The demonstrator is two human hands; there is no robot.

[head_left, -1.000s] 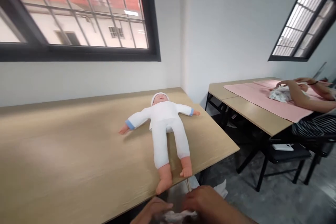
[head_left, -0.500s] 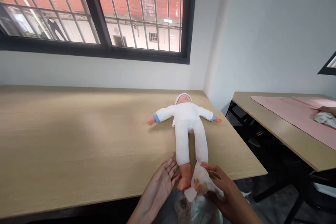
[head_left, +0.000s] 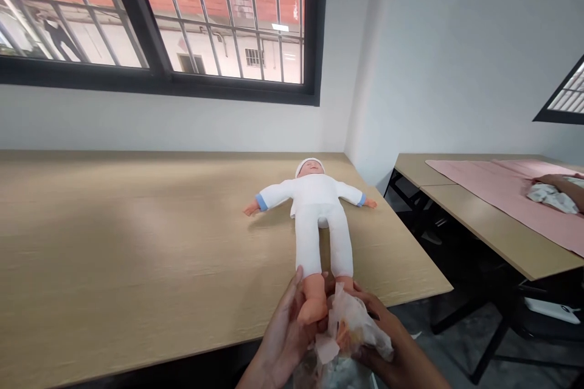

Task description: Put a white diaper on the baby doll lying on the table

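A baby doll (head_left: 314, 194) in a white outfit with blue cuffs and a white cap lies face up, arms spread, its feet towards me at the table's front edge. My left hand (head_left: 287, 328) curls round the doll's bare lower leg on the left, thumb on the near side and fingertips showing behind it. In my right hand (head_left: 383, 328) is a crumpled, see-through plastic bag (head_left: 358, 322) with a white tag. The bag hides most of the doll's other foot; orange shows through it. More of the bag hangs below the table edge.
The doll lies on a wooden table (head_left: 137, 243) against the wall under a barred window (head_left: 228, 18). Across a gap on the right stands another table (head_left: 479, 213) with a pink cloth (head_left: 493, 185), where another person's hand (head_left: 554, 182) touches a patterned white cloth (head_left: 552, 197).
My left hand has gone from lying open beside the doll's leg to closing round it. My right hand stays on the plastic bag. The view has shifted slightly right.
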